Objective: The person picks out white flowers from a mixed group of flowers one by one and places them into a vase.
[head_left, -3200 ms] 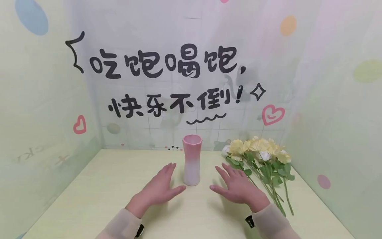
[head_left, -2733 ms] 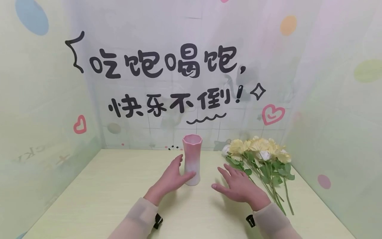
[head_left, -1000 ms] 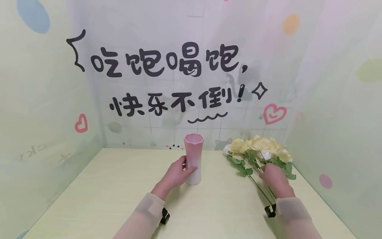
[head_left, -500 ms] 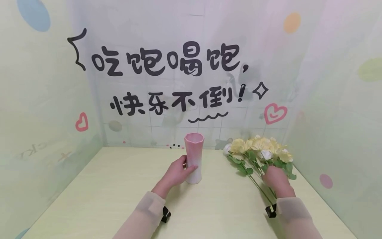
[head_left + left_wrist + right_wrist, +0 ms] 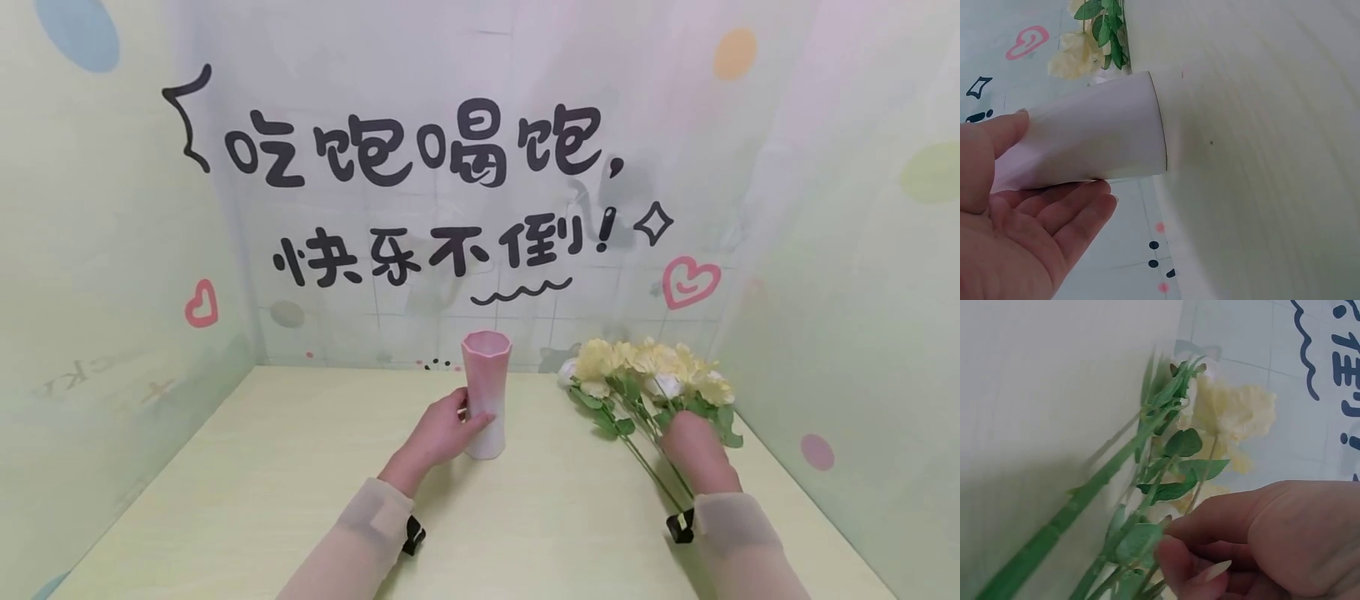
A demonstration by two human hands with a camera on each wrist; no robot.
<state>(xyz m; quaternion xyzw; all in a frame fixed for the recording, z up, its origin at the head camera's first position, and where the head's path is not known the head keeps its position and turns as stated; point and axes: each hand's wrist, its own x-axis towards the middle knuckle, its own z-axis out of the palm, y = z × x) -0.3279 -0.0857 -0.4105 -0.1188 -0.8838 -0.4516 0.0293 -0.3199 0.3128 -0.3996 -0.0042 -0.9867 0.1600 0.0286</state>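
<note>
A pink-to-white vase (image 5: 487, 375) with a scalloped rim stands upright on the table. My left hand (image 5: 441, 432) holds it from the left, thumb across the front and fingers behind; the left wrist view shows the vase's pale lower part (image 5: 1097, 131) between thumb and fingers. To the right lies a bunch of artificial flowers (image 5: 651, 360), yellow and white with green leaves. My right hand (image 5: 699, 452) reaches in among the stems below the blooms. In the right wrist view its thumb and forefinger pinch a thin flower stem (image 5: 1207, 467), with other stems running beside them.
The pale wooden table (image 5: 300, 467) meets a printed back wall (image 5: 420, 75) with black lettering. Side walls (image 5: 862, 317) close in left and right, the right one close to the flowers. A black clip-like piece (image 5: 681, 525) sits at the right sleeve.
At first both hands hovered open beside the vase. My left hand has since moved right and taken hold of it. My right hand has moved right into the flowers; the last second shows little motion.
</note>
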